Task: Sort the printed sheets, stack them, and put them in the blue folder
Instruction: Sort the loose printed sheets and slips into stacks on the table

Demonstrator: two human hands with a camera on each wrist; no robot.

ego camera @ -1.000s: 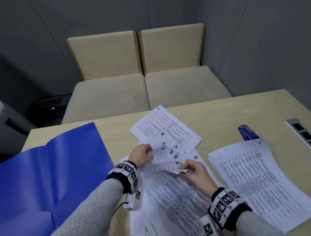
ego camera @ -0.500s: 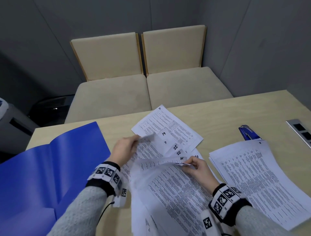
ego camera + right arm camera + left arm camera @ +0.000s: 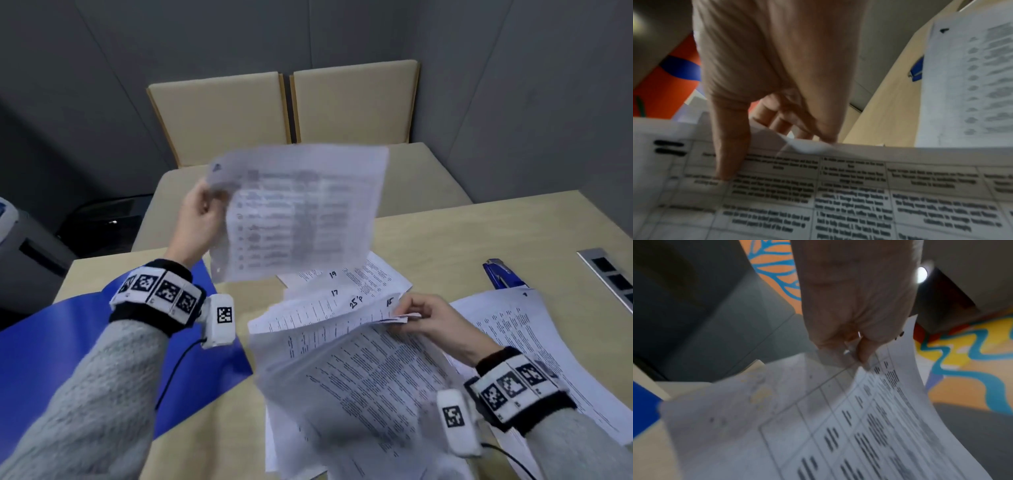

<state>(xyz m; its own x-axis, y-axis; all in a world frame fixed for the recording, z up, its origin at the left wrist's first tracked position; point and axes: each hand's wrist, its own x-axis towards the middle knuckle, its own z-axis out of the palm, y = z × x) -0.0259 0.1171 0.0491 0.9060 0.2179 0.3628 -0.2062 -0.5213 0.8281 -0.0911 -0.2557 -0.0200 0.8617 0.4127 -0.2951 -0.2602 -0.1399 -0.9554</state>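
Observation:
My left hand (image 3: pixel 202 212) holds one printed sheet (image 3: pixel 301 209) up in the air above the table, pinching its left edge; the left wrist view shows the fingers (image 3: pixel 865 350) pinching that sheet (image 3: pixel 838 426). My right hand (image 3: pixel 421 318) pinches the lifted corner of several sheets in the loose pile (image 3: pixel 356 370) at the table's middle; in the right wrist view the thumb (image 3: pixel 731 154) lies on the top sheet (image 3: pixel 838 194). Handwritten numbers 19, 17, 25 and 15 show on fanned corners. The open blue folder (image 3: pixel 68 342) lies flat to the left.
A second stack of printed sheets (image 3: pixel 534 342) lies at the right. A blue stapler (image 3: pixel 501 274) sits behind it, and a metal socket panel (image 3: pixel 613 274) is set into the table's right edge. Two beige chairs (image 3: pixel 284 113) stand beyond the table.
My left hand has pulled one sheet out of the fanned pile and raised it well above the table. My right hand has stayed on the pile's lifted corner.

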